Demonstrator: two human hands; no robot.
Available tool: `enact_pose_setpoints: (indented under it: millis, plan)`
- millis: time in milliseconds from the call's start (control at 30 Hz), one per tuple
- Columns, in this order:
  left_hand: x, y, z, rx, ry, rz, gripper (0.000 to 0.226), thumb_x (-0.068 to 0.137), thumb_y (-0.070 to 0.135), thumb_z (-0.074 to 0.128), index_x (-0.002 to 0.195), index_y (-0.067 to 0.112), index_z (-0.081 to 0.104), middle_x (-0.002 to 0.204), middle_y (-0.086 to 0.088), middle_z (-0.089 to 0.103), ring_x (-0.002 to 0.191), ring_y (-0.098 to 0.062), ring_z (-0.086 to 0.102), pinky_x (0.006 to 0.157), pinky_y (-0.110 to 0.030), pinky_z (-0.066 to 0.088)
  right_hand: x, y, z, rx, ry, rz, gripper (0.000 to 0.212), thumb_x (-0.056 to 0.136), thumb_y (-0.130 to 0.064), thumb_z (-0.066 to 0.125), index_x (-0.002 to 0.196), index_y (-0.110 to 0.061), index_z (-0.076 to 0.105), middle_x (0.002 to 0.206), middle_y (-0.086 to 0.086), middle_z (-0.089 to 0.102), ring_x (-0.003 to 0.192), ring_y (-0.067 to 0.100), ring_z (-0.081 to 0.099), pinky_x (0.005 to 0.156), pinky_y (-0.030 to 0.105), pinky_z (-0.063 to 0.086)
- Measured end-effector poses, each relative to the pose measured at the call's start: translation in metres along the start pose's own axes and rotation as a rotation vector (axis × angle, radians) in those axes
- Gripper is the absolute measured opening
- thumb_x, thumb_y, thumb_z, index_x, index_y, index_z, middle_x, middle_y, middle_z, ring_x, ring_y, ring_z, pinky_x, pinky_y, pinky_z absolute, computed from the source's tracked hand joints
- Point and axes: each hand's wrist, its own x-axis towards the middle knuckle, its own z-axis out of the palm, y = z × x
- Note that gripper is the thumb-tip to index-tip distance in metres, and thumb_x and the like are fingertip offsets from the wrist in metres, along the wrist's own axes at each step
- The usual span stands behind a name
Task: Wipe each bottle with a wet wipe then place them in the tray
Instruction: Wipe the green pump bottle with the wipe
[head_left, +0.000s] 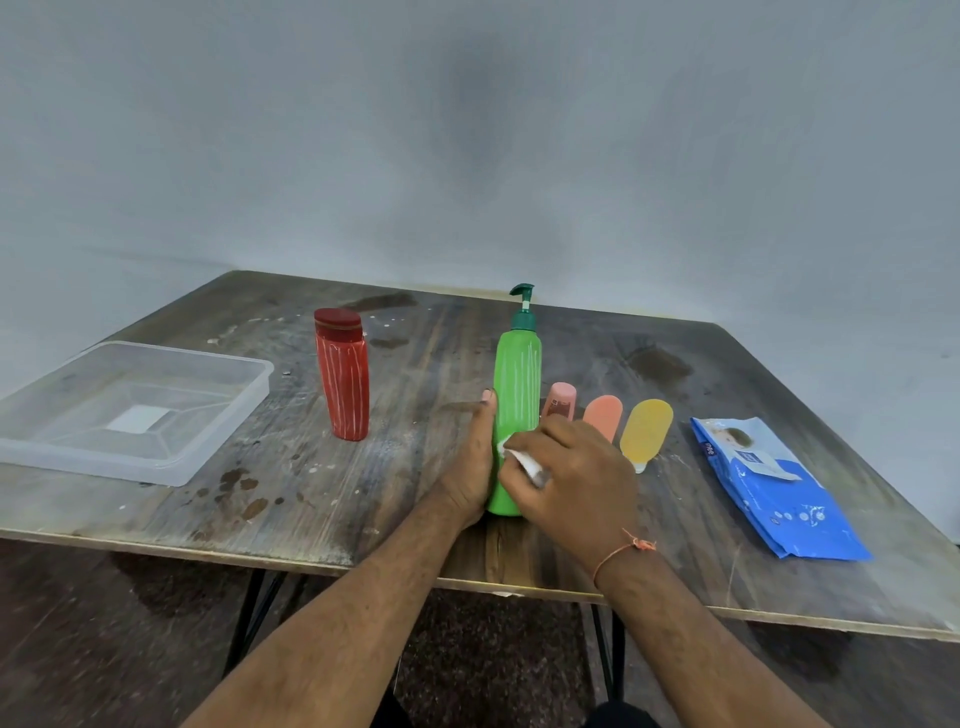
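Note:
A tall green pump bottle (517, 379) stands upright near the table's front edge. My left hand (475, 462) grips its lower left side, thumb up along the body. My right hand (576, 478) pinches a crumpled white wet wipe (522, 460) and presses it against the bottle's lower front. A red bottle (343, 379) with white streaks stands to the left. Three small bottles stand to the right, behind my right hand: pink (561, 399), orange (604, 415) and yellow (647, 431). The clear plastic tray (218, 415) sits at the far left with nothing in it.
A blue pack of wet wipes (774, 488) lies flat at the right of the wooden table (311, 499). A grey wall runs close behind the table. The dark floor shows below the front edge.

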Motion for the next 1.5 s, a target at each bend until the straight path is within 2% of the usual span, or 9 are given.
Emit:
enact_pose_setpoints:
  millis: [167, 333, 633, 833, 967, 1133, 1267, 1367, 1500]
  plan:
    - [-0.001, -0.001, 0.000, -0.013, 0.010, 0.049, 0.069, 0.110, 0.056, 0.022, 0.117, 0.008, 0.071, 0.102, -0.012, 0.078, 0.094, -0.021, 0.075, 0.083, -0.032, 0.061, 0.005, -0.004, 0.005, 0.022, 0.025, 0.037, 0.014, 0.096, -0.030, 0.070, 0.103, -0.027, 0.082, 0.091, -0.005, 0.068, 0.077, 0.021, 0.064, 0.066, 0.037, 0.053]
    - [-0.002, -0.003, 0.000, 0.001, -0.014, 0.062, 0.067, 0.112, 0.051, 0.021, 0.115, 0.007, 0.071, 0.098, -0.010, 0.079, 0.092, -0.018, 0.075, 0.082, -0.030, 0.061, 0.004, -0.002, 0.002, 0.020, 0.042, -0.008, 0.010, 0.090, -0.029, 0.072, 0.092, -0.028, 0.082, 0.082, -0.006, 0.066, 0.072, 0.019, 0.061, 0.062, 0.037, 0.050]
    - [-0.001, -0.002, 0.000, 0.008, -0.007, 0.064, 0.065, 0.111, 0.050, 0.021, 0.114, 0.007, 0.069, 0.093, -0.007, 0.078, 0.087, -0.017, 0.075, 0.078, -0.029, 0.061, 0.007, -0.001, 0.005, -0.013, 0.018, -0.005, 0.009, 0.090, -0.034, 0.072, 0.095, -0.033, 0.080, 0.083, -0.008, 0.066, 0.074, 0.020, 0.062, 0.063, 0.038, 0.042]
    - [0.002, -0.003, 0.002, -0.036, -0.018, 0.065, 0.071, 0.099, 0.062, 0.031, 0.123, 0.007, 0.068, 0.110, -0.016, 0.076, 0.101, -0.024, 0.074, 0.089, -0.035, 0.061, 0.007, 0.003, 0.007, 0.007, 0.040, 0.044, 0.014, 0.097, -0.033, 0.070, 0.105, -0.029, 0.081, 0.092, -0.006, 0.070, 0.082, 0.022, 0.063, 0.066, 0.041, 0.047]
    - [0.003, -0.003, 0.001, -0.058, -0.033, 0.043, 0.068, 0.098, 0.060, 0.031, 0.117, 0.008, 0.070, 0.101, -0.012, 0.078, 0.092, -0.020, 0.076, 0.085, -0.033, 0.062, -0.003, 0.005, 0.004, -0.003, -0.001, -0.008, 0.013, 0.094, -0.034, 0.071, 0.103, -0.034, 0.081, 0.088, -0.009, 0.065, 0.080, 0.019, 0.059, 0.063, 0.038, 0.041]
    - [0.008, -0.004, -0.001, -0.066, 0.036, 0.014, 0.068, 0.109, 0.054, 0.023, 0.113, 0.009, 0.073, 0.101, -0.015, 0.079, 0.089, -0.022, 0.077, 0.081, -0.033, 0.064, -0.004, 0.008, 0.008, 0.044, 0.050, 0.121, 0.015, 0.098, -0.033, 0.070, 0.107, -0.029, 0.082, 0.092, -0.007, 0.069, 0.080, 0.021, 0.060, 0.067, 0.042, 0.050]
    - [0.010, -0.002, -0.003, -0.148, 0.094, -0.002, 0.076, 0.107, 0.058, 0.023, 0.099, 0.009, 0.080, 0.098, -0.019, 0.077, 0.085, -0.025, 0.076, 0.077, -0.035, 0.063, -0.007, 0.001, 0.010, 0.057, -0.011, 0.082, 0.014, 0.094, -0.034, 0.073, 0.105, -0.033, 0.082, 0.091, -0.009, 0.066, 0.083, 0.017, 0.060, 0.065, 0.040, 0.048]
    - [0.013, -0.003, -0.004, -0.127, 0.094, -0.012, 0.076, 0.106, 0.060, 0.023, 0.109, 0.008, 0.078, 0.108, -0.021, 0.076, 0.093, -0.028, 0.075, 0.086, -0.039, 0.061, -0.008, 0.005, 0.009, 0.023, -0.007, 0.097, 0.012, 0.093, -0.037, 0.071, 0.098, -0.032, 0.082, 0.089, -0.010, 0.068, 0.081, 0.017, 0.059, 0.064, 0.040, 0.047]
    - [0.013, -0.005, -0.005, -0.112, 0.095, -0.013, 0.075, 0.107, 0.062, 0.020, 0.110, 0.011, 0.075, 0.104, -0.017, 0.079, 0.092, -0.025, 0.077, 0.081, -0.037, 0.063, 0.003, 0.008, 0.013, 0.058, 0.055, 0.181, 0.017, 0.097, -0.034, 0.068, 0.104, -0.026, 0.082, 0.096, -0.006, 0.073, 0.082, 0.021, 0.061, 0.068, 0.042, 0.051]
